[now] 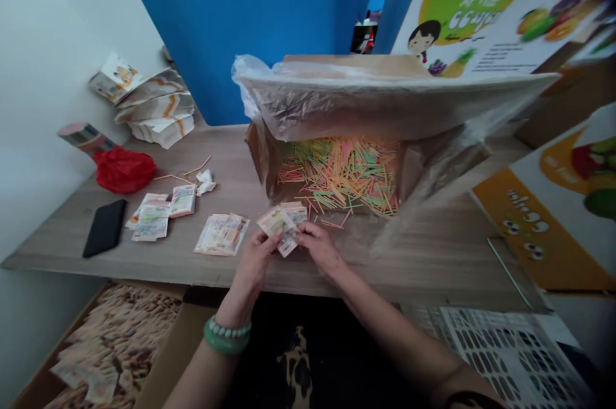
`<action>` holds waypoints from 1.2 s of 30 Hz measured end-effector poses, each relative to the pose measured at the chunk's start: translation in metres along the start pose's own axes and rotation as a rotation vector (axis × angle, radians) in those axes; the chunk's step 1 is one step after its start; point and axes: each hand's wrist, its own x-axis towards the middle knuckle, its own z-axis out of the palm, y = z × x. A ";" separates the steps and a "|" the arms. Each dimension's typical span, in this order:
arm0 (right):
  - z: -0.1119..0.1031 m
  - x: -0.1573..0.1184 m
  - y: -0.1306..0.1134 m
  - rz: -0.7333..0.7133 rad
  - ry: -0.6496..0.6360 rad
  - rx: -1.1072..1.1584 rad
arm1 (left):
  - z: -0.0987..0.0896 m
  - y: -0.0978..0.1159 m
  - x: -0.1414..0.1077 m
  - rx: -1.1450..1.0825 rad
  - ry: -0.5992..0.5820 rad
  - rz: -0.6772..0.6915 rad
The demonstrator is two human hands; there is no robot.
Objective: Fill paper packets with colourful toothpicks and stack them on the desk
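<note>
In front of me, my left hand [257,258] pinches a small printed clear packet [276,221] at its lower left. From the other side, my right hand [317,245] has its fingers closed on the right edge of the same packet. Just behind it lie more packets [294,207], partly covered by the held one. A pile of similar packets [222,234] rests on the table to the left of my hands. Beyond the hands, an open carton lined with clear plastic [327,107] tips toward me, with many thin coloured sticks [351,171] inside.
On the table [183,268] at left are a black phone [104,227], more packets [151,219], crumpled tissue [206,182], a red plastic bag [125,169] and stacked printed cartons [161,113]. Printed boxes [553,223] stand right. Below left, a box holds many small brownish pieces [120,325].
</note>
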 end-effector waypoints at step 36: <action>-0.104 0.103 -0.012 0.013 0.338 -1.274 | -0.018 -0.042 0.049 1.108 -0.389 0.832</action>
